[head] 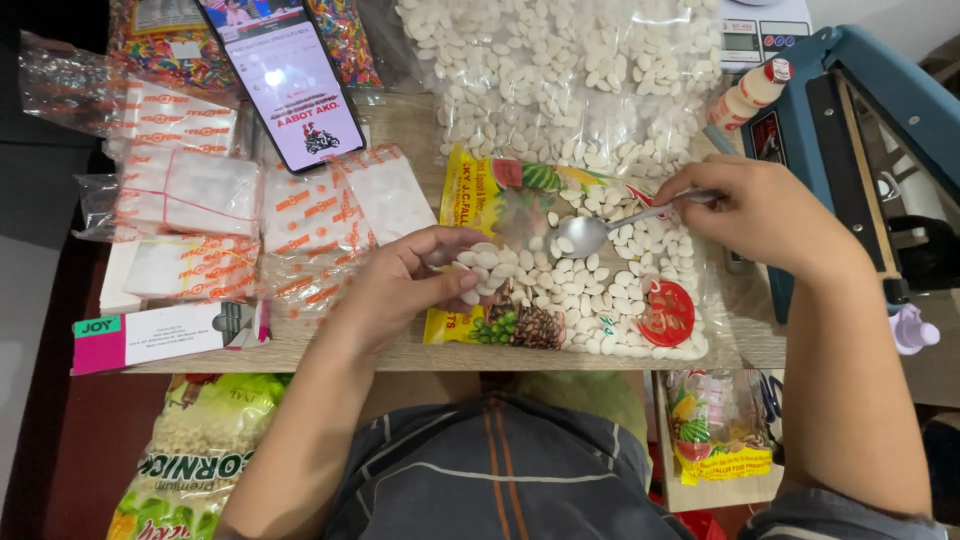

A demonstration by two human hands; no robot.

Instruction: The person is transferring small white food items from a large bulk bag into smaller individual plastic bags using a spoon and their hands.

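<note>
My left hand [405, 285] pinches a small clear plastic bag [482, 268] partly filled with white seeds, held just above a yellow printed seed packet [480, 185] lying flat on the wooden table [330, 350]. My right hand [765, 212] grips the handle of a metal spoon [585, 235], whose empty bowl hovers right of the small bag's mouth, over loose white seeds [600, 290] spread on the packet. A large clear bag full of the same white seeds [560, 70] lies behind.
Small filled sachets with orange print [200, 200] are heaped at the left, beside a lit phone [285, 80] and a pink-and-white box [160, 335]. A blue heat sealer [850, 130], a small bottle [750, 95] and a scale [760, 30] stand at the right.
</note>
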